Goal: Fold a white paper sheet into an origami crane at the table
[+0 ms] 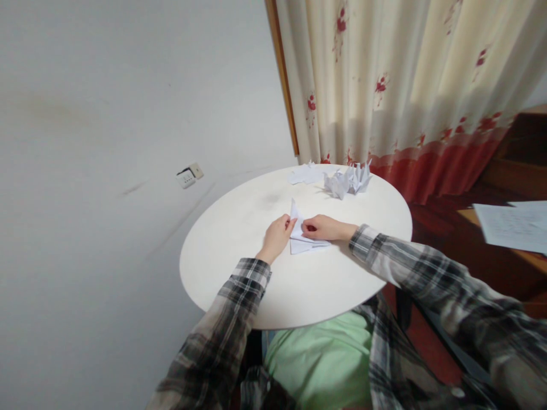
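Observation:
A partly folded sheet of white paper [301, 246] lies on the round white table [231, 239], with one pointed flap standing up at its far left. My left hand [278, 234] pinches that flap between thumb and fingers. From the other side my right hand [323, 228] rests on the paper, its fingers curled and pressed at the fold; its fingertips are partly hidden. Farther back on the table stand several folded paper cranes [348, 181], bunched together. Left of them lie flatter pieces of folded white paper [306, 173].
A pale wall with a socket [186, 179] borders the table on the left. Behind hangs a floral curtain [384, 85] with a red hem. At the right, printed sheets [510, 225] lie on a wooden surface.

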`<control>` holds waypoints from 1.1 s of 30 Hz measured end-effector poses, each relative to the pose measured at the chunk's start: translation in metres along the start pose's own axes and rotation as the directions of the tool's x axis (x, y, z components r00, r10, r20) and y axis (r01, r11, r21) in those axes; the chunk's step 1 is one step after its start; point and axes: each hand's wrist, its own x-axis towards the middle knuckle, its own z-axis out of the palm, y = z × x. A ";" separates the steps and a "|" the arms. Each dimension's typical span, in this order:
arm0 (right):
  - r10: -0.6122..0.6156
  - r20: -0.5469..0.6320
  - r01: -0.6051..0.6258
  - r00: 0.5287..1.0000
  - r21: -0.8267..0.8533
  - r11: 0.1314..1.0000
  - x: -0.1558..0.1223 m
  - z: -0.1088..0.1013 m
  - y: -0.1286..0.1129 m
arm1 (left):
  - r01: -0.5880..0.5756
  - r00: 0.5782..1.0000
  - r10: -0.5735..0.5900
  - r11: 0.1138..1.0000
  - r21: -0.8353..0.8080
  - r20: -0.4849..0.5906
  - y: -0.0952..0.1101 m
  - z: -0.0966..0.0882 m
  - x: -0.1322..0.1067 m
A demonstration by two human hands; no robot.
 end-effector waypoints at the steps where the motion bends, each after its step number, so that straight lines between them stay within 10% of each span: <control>1: -0.001 -0.002 0.001 1.000 -0.001 1.000 0.000 0.000 0.000 | 0.000 1.000 0.000 1.000 -0.003 0.000 0.000 0.000 0.000; 33: 0.014 -0.010 -0.015 1.000 -0.023 1.000 0.002 0.005 0.005 | -0.009 1.000 0.009 1.000 0.011 0.018 -0.003 0.002 0.000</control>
